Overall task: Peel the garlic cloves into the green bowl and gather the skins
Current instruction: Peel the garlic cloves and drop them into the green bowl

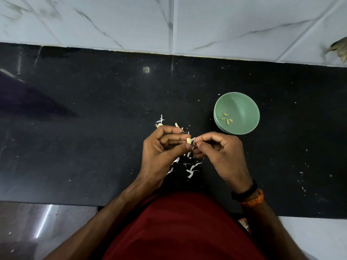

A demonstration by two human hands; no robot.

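Observation:
My left hand [163,147] pinches a pale garlic clove [188,140] between thumb and fingers above the black counter. My right hand [219,149] meets it from the right and pinches a strip of white skin [193,139] at the clove's tip. Loose white skins [190,170] lie scattered on the counter under and between my hands, with more bits [160,121] beyond my left hand. The green bowl [242,102] stands to the right of my hands and holds several peeled cloves [226,118] on its left side.
The black counter [93,128] runs across the view, with a white marble-tiled wall [225,25] behind it. Small white flecks dot the counter at the right. A brownish object [339,48] shows at the far right edge. My red shirt fills the bottom.

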